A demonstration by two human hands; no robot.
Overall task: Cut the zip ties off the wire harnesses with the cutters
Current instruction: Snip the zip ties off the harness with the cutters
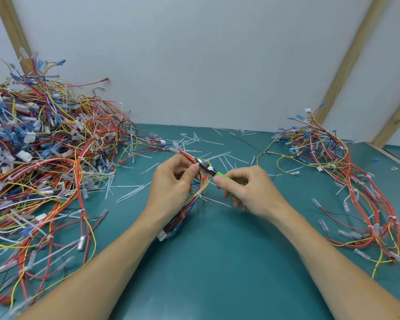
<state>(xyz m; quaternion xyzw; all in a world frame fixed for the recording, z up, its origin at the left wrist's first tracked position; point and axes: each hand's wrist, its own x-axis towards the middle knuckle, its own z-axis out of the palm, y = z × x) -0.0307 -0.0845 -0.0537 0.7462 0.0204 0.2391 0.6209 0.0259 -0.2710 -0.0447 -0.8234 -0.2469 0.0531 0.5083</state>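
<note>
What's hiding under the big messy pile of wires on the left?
Under the big tangled pile of red, yellow and blue wires you can see the teal table mat and white cut zip tie bits at its edge. Anything deeper is covered by the wires.

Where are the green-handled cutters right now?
In the head view, centre: the green-handled cutters are held in the right hand, tips at the wire harness that the left hand grips.

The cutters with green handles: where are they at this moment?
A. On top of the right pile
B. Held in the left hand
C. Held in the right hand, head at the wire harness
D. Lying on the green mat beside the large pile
C: the right hand grips the cutters, whose head meets the wire harness held by the left hand.
</note>
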